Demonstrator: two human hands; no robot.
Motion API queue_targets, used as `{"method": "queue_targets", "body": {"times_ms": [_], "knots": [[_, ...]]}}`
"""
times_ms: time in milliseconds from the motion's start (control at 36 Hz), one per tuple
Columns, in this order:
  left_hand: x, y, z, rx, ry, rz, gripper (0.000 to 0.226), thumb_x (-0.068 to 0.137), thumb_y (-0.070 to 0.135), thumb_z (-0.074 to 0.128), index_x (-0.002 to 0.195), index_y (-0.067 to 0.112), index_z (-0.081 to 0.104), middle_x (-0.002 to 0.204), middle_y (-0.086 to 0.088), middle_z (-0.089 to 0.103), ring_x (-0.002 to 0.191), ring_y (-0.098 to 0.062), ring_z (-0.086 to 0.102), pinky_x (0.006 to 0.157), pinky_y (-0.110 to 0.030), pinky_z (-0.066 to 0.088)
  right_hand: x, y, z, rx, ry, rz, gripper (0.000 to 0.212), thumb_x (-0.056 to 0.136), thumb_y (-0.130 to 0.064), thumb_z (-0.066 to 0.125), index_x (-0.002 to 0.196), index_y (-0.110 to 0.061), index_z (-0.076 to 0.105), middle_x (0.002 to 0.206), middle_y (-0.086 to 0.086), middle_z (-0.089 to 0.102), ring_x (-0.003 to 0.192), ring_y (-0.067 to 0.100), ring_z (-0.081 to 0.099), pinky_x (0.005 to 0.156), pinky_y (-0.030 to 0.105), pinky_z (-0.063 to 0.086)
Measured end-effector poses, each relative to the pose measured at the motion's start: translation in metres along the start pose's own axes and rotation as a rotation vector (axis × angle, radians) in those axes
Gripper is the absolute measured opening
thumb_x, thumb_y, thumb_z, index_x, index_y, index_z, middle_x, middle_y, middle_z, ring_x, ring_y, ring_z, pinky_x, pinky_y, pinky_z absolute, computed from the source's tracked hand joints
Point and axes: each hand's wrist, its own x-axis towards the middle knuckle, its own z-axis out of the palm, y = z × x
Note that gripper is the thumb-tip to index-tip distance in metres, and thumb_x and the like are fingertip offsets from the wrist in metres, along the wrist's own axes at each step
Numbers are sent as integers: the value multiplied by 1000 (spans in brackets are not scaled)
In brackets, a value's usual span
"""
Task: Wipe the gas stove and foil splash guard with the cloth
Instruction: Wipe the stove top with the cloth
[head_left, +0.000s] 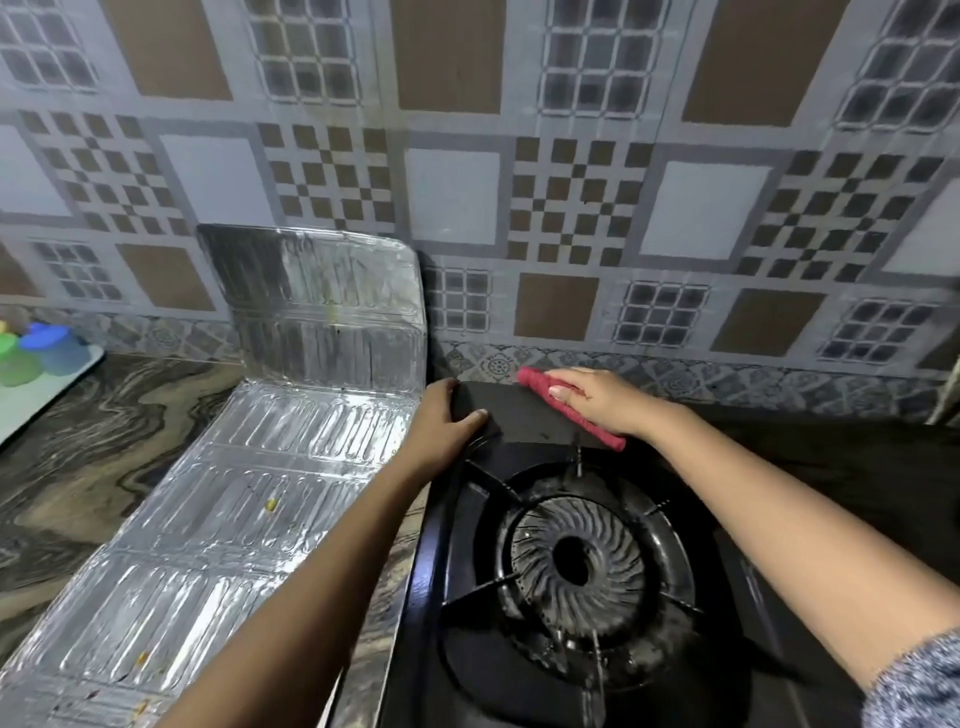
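The black gas stove (524, 415) fills the lower right, its round burner (576, 561) under a black pan support. My right hand (597, 397) presses a red cloth (540, 387) flat on the stove's far back edge, near the wall. My left hand (447, 421) grips the stove's back left corner, thumb on top. The foil splash guard (218, 519) lies to the left on the counter, its far panel (332, 306) bent upright against the wall. Small yellow food specks dot the foil.
A patterned tiled wall (571, 197) runs close behind the stove. The marbled stone counter (78, 457) stretches left. At the far left edge a pale tray (31, 400) holds blue and green plastic containers (52, 348).
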Motion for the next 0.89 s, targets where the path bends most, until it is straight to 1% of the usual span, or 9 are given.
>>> {"method": "queue_targets", "body": {"times_ms": [56,111,194,278,472,583,639,750,889], "knots": [[7,7,1,154,-24,52,57,82,24,67,130,2,46,130,-14,50,122,-26,48,104,-31,37,-8,9,-2,0,5,16,46,99,-34,34,142,-17,34,151,4,31,139,22,29,111,32,22],[14,16,4,288,-62,116,56,81,29,68,127,3,50,129,-13,52,121,-26,49,102,-29,35,-16,19,-5,10,25,25,46,99,-33,34,142,-16,34,151,5,31,139,21,29,112,31,22],[21,30,11,411,-123,103,57,79,40,67,126,10,54,128,-8,56,118,-24,53,99,-29,40,-27,33,-7,28,49,38,46,99,-32,34,142,-16,34,150,5,32,139,21,29,112,31,21],[29,44,20,516,-171,99,51,78,46,66,116,12,60,118,-9,64,107,-25,59,89,-32,46,-36,49,-10,37,53,61,47,99,-35,33,143,-18,32,152,4,29,140,20,26,114,33,19],[44,72,51,535,-311,90,48,79,42,68,117,14,61,119,-8,64,111,-25,57,98,-34,44,-64,98,-25,46,59,145,47,98,-40,33,143,-24,33,153,1,28,140,18,26,116,36,21],[47,91,74,553,-372,127,42,81,38,67,115,12,63,117,-6,64,109,-23,57,84,-25,41,-87,129,-37,42,64,183,45,99,-37,34,142,-23,34,151,-2,30,139,17,28,114,36,23],[49,101,87,555,-410,137,43,80,39,68,115,14,64,116,-5,64,106,-23,57,80,-24,40,-98,143,-42,37,74,202,45,99,-37,34,141,-23,35,151,-2,31,138,16,29,113,35,24],[50,120,116,551,-493,150,43,81,36,68,116,13,62,117,-7,63,106,-22,57,82,-25,41,-117,172,-52,22,82,255,45,99,-37,34,142,-25,34,150,-4,32,137,16,30,111,34,23],[50,143,153,604,-557,193,44,83,36,65,120,13,59,122,-8,60,111,-24,55,91,-31,42,-140,204,-67,-3,75,253,44,99,-34,35,142,-22,35,151,-2,31,138,17,29,111,30,21]]}}
